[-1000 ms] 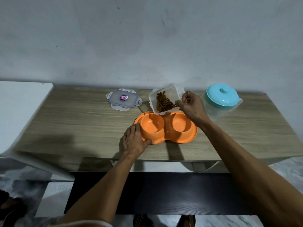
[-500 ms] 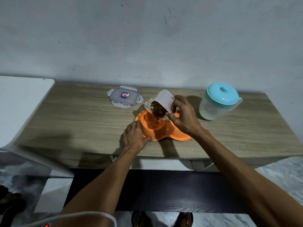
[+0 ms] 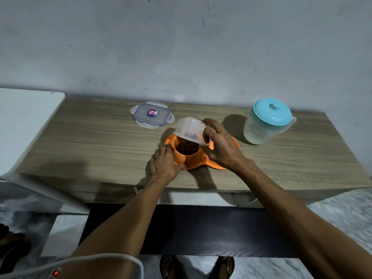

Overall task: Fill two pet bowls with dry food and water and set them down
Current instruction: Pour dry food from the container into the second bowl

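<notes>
Head cam, wide-angle, faces fwd/down at table, close, edges prob. distorted

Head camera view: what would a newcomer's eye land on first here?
The bright orange double bowl at the middle of the wooden table, its left well full of brown kibble. Right above it the right hand grips a clear container tipped mouth-down over that well, while the left hand rests against the bowl's left edge. Next, the teal-lidded pitcher at the right, by the wall.
</notes>
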Available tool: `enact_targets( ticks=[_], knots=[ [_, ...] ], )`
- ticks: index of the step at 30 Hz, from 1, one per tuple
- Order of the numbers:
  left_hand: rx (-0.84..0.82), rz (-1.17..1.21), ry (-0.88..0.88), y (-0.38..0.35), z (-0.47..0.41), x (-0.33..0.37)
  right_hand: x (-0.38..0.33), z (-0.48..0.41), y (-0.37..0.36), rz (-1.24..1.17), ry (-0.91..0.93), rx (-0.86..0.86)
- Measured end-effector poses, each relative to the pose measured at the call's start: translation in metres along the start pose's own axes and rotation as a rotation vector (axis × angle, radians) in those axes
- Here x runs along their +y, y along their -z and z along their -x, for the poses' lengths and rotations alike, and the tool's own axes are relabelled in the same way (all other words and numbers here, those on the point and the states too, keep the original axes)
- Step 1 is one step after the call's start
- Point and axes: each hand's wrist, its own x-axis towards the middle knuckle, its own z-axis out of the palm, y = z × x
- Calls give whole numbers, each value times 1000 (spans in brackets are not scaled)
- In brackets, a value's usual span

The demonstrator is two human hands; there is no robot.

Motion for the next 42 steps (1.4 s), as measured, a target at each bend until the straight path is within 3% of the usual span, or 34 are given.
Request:
enact_targets(
  ticks=[13, 18, 25, 33, 42],
  knots=[
    [-19, 0, 7, -2, 1, 2, -1, 6, -3, 73, 85, 26],
    [-10, -8, 4, 0, 2, 1, 2, 5, -8, -22, 25, 98],
    [-10, -12, -4, 1, 6, 2, 12, -14, 3, -389, -408, 372],
    [14, -37, -12, -3, 5, -5, 51, -67, -15, -854, -906, 439],
    [44, -40, -14, -6, -5, -2, 85, -107, -40, -829, -1144, 336]
  ],
)
